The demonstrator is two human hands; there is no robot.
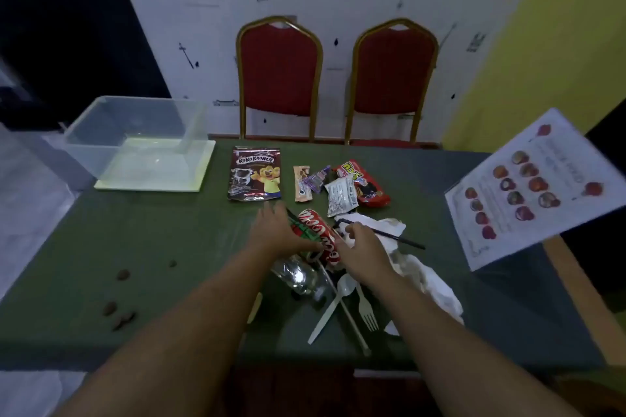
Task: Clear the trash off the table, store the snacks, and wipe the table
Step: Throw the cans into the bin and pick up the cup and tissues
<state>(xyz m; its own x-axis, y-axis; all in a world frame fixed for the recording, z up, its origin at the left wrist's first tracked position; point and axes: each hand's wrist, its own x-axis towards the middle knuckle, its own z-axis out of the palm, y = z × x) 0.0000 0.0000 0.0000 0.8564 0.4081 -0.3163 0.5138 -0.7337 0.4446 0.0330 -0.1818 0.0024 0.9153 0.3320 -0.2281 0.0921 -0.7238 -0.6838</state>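
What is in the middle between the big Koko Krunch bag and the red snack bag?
In the head view, three small packets lie between the Koko Krunch bag and the red snack bag: an Oreo packet, a purple wrapper and a white sachet.

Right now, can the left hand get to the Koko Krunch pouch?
Probably yes: the left hand rests on the Coca-Cola can, and the Koko Krunch pouch lies just beyond it with bare tablecloth between.

Bare cloth [162,247] left of can [320,237]
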